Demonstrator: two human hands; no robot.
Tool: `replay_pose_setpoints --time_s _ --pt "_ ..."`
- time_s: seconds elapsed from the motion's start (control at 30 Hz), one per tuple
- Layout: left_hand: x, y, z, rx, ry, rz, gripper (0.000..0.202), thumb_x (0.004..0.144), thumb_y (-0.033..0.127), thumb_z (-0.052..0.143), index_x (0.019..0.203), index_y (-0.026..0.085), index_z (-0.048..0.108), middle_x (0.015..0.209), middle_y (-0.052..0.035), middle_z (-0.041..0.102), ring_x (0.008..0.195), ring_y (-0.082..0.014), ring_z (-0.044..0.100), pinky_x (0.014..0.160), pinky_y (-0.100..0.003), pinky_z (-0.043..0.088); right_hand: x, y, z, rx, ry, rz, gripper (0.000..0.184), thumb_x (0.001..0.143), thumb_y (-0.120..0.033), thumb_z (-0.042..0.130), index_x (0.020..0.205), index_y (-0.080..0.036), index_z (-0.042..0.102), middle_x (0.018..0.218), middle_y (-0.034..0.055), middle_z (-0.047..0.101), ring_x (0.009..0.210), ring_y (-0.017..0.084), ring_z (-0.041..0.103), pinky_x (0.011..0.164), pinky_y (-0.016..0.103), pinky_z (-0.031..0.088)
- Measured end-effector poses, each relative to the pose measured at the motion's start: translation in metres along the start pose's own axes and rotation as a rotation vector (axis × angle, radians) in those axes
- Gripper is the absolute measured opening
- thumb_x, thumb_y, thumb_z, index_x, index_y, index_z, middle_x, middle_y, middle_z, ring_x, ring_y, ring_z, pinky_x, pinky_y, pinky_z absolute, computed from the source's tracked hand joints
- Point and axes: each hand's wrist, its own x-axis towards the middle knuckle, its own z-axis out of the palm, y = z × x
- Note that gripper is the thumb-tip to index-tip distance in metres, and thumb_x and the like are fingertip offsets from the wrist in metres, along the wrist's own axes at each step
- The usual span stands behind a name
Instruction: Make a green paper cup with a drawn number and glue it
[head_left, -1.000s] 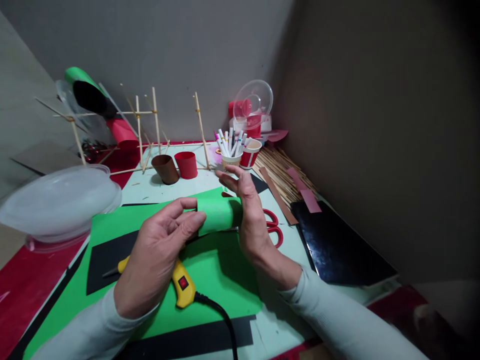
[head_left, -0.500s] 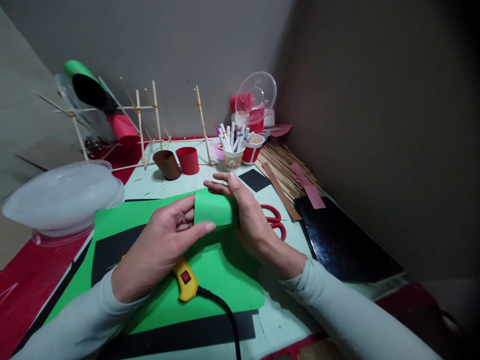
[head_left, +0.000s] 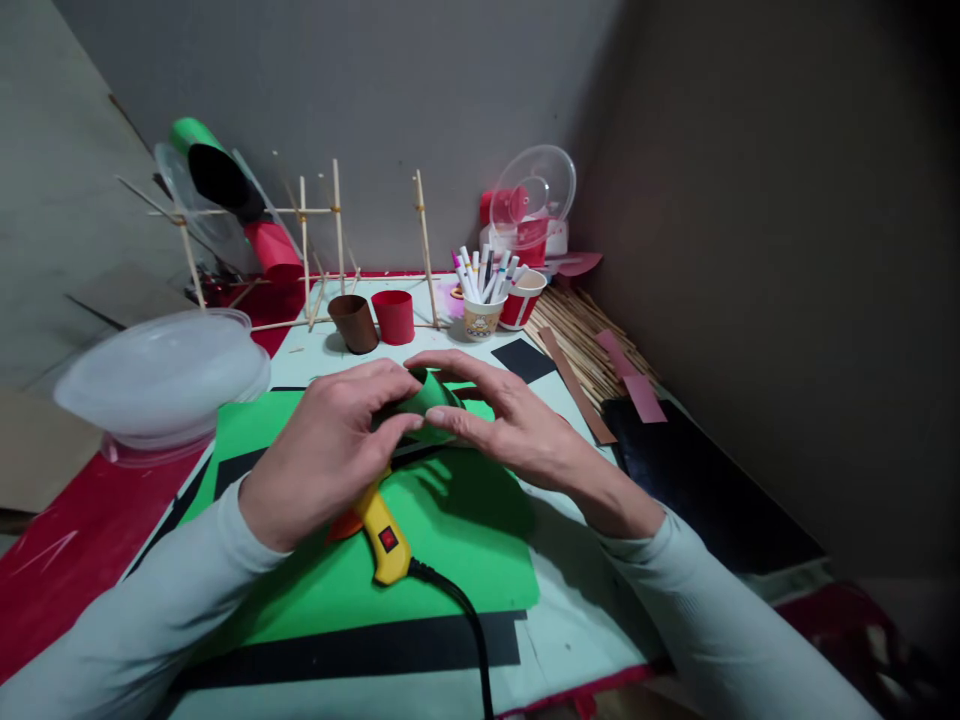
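Observation:
A curled piece of green paper (head_left: 433, 392) is held between both hands above the table. My left hand (head_left: 334, 430) pinches its left side between thumb and fingers. From the right, my right hand (head_left: 510, 415) curves over it, thumb at the near edge and fingers along the far side. The hands partly hide the paper. Just below them a yellow hot glue gun (head_left: 386, 545) with a red switch and black cord lies on green sheets (head_left: 472, 545), its front end covered by my left hand.
Brown (head_left: 354, 325) and red paper tubes (head_left: 394, 318) stand behind the hands. A cup of markers (head_left: 482, 318) is further back. Thin sticks (head_left: 581, 335) and a black folder-like slab (head_left: 705, 490) lie right. A stick frame (head_left: 337, 225) and plastic lids (head_left: 161, 375) are left.
My right hand has turned and closed round the green paper, and its thumb is now at the near edge. The paper has tilted and looks more curled. The view has shifted slightly left.

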Motion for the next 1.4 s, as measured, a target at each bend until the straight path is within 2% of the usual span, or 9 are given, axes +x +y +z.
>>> replay_pose_setpoints --time_s 0.13,0.27,0.4,0.67,0.8,0.93,1.17,1.27,1.4 --pt "0.026 0.006 0.0 0.241 -0.117 0.183 0.012 0.081 0.029 0.061 0.074 0.022 0.067 0.077 -0.0036 0.061 0.071 -0.0205 0.055 0.068 -0.033 0.037 0.0 -0.003 -0.021 -0.081 0.18 -0.038 0.033 0.093 -0.028 0.066 0.125 -0.029 0.067 0.136 0.004 0.066 0.121 0.025 0.062 0.103 0.041 0.047" --pt "0.06 0.009 0.011 0.42 -0.296 0.229 0.012 0.079 0.021 0.063 0.068 0.02 0.066 0.076 -0.0052 0.061 0.072 -0.0214 0.057 0.068 -0.034 0.037 0.0 -0.007 -0.048 -0.115 0.552 -0.052 0.018 0.089 -0.024 0.068 0.107 -0.024 0.071 0.114 0.0058 0.073 0.106 0.022 0.068 0.095 0.038 0.052" --pt "0.088 0.007 0.033 0.528 -0.423 0.247 0.011 0.073 0.014 0.066 0.063 0.018 0.067 0.072 -0.0076 0.065 0.075 -0.0246 0.061 0.068 -0.035 0.037 0.0 -0.01 -0.063 -0.12 0.714 -0.091 0.007 0.088 -0.017 0.066 0.092 -0.021 0.071 0.097 0.0032 0.076 0.089 0.018 0.07 0.087 0.035 0.054" --pt "0.111 0.002 0.056 0.609 -0.487 0.304 0.011 0.07 0.011 0.065 0.062 0.019 0.065 0.066 -0.0069 0.063 0.071 -0.0252 0.059 0.064 -0.036 0.032 0.0 -0.007 -0.064 -0.21 0.766 -0.088 0.015 0.089 -0.01 0.06 0.086 -0.02 0.071 0.087 0.0036 0.075 0.084 0.019 0.072 0.081 0.034 0.054" --pt "0.116 0.006 0.051 0.614 -0.5 0.331 0.009 0.07 0.011 0.065 0.066 0.019 0.068 0.069 -0.0055 0.064 0.072 -0.0236 0.059 0.066 -0.035 0.034 0.001 -0.003 -0.063 -0.237 0.754 -0.105 0.015 0.09 -0.013 0.059 0.086 -0.02 0.072 0.083 0.0024 0.074 0.087 0.02 0.072 0.083 0.035 0.055" --pt "0.134 0.003 0.037 0.643 -0.424 0.324 0.012 0.07 0.011 0.063 0.068 0.02 0.07 0.069 -0.0038 0.064 0.074 -0.0229 0.059 0.067 -0.033 0.034 0.002 -0.002 -0.062 -0.233 0.751 -0.103 0.017 0.089 -0.013 0.058 0.087 -0.02 0.072 0.089 0.0023 0.076 0.087 0.02 0.072 0.084 0.035 0.054" --pt "0.162 -0.032 0.028 0.698 -0.383 0.268 0.017 0.074 0.012 0.069 0.06 0.021 0.066 0.067 -0.0044 0.067 0.075 -0.0229 0.065 0.067 -0.033 0.039 0.0 -0.004 -0.06 -0.214 0.756 -0.067 0.014 0.09 -0.019 0.059 0.089 -0.022 0.073 0.089 0.0037 0.076 0.087 0.022 0.071 0.083 0.038 0.054" --pt "0.167 -0.049 0.031 0.745 -0.405 0.239 0.011 0.085 0.023 0.071 0.076 0.018 0.068 0.079 -0.0032 0.069 0.081 -0.0208 0.067 0.074 -0.034 0.05 0.0 -0.003 -0.058 -0.217 0.733 -0.05 0.015 0.091 -0.021 0.059 0.091 -0.022 0.073 0.091 0.0047 0.076 0.087 0.023 0.071 0.084 0.04 0.054" --pt "0.168 -0.064 0.034 0.786 -0.437 0.216 0.026 0.094 0.038 0.065 0.109 0.017 0.067 0.109 -0.0061 0.069 0.095 -0.0202 0.068 0.084 -0.042 0.058 0.001 -0.002 -0.055 -0.273 0.705 -0.022 0.015 0.09 -0.022 0.059 0.09 -0.023 0.074 0.093 0.0048 0.077 0.086 0.024 0.071 0.084 0.041 0.052"
